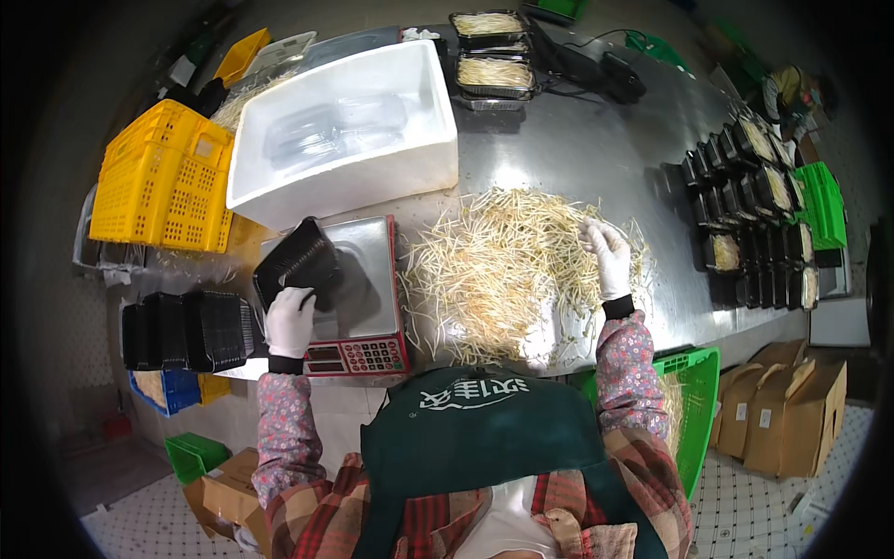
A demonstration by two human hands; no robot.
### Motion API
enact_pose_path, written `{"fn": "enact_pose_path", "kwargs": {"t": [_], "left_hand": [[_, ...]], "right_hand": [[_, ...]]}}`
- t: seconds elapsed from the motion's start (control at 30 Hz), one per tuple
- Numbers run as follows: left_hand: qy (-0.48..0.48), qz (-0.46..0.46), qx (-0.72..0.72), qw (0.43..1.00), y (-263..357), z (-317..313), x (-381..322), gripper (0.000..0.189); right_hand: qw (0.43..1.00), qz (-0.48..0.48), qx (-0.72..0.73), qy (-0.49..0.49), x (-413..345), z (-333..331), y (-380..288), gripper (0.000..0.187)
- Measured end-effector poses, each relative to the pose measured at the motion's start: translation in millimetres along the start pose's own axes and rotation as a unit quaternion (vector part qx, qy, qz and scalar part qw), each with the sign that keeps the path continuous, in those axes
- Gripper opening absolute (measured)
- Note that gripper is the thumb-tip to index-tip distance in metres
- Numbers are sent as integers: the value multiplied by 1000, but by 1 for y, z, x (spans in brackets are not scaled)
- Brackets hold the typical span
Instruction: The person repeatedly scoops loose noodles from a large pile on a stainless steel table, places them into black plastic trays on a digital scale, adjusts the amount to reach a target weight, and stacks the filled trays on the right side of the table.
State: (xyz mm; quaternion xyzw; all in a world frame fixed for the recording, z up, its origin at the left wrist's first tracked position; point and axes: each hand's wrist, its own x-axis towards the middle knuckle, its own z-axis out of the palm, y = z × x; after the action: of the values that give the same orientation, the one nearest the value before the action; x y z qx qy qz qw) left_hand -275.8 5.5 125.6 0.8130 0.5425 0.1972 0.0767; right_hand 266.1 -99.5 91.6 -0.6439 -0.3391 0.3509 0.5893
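Observation:
Gloved in white, my left hand grips the near edge of a black plastic tray. The tray is tilted over the metal platform of a red digital scale. My right hand, also in a white glove, is at the right side of a loose heap of bean sprouts. Its fingers are slightly curled, and I cannot tell whether any sprouts are between them. The heap lies spread on the steel table, right of the scale.
Stacked black trays stand left of the scale. Beyond it are a white foam box and a yellow crate. Filled sprout trays are stacked at the back; more trays line the right. A green crate stands below the near edge.

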Motion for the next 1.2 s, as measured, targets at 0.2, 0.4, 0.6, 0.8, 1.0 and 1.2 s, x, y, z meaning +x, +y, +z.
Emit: {"fn": "enact_pose_path", "kwargs": {"t": [0.2,0.4,0.6,0.8,1.0,1.2], "left_hand": [[21,124,20,992,90,-12,25,72],[-277,249,-66,926,182,99,-20,122],[-309,210,60,926,209,182,40,131],[-324,96,45,940,186,233,81,42],[-279,201,30,938,174,190,56,13],[-250,291,13,923,161,116,42,16]], "right_hand": [[928,-77,-358,69,-46,-26,6,73],[779,-48,-561,-277,-130,70,14,134],[720,-50,-629,-290,-79,84,34,129],[772,-63,-576,-262,-22,77,68,79],[801,-124,-529,-251,-18,36,60,36],[861,-42,-484,-149,-7,-12,-16,44]]}}
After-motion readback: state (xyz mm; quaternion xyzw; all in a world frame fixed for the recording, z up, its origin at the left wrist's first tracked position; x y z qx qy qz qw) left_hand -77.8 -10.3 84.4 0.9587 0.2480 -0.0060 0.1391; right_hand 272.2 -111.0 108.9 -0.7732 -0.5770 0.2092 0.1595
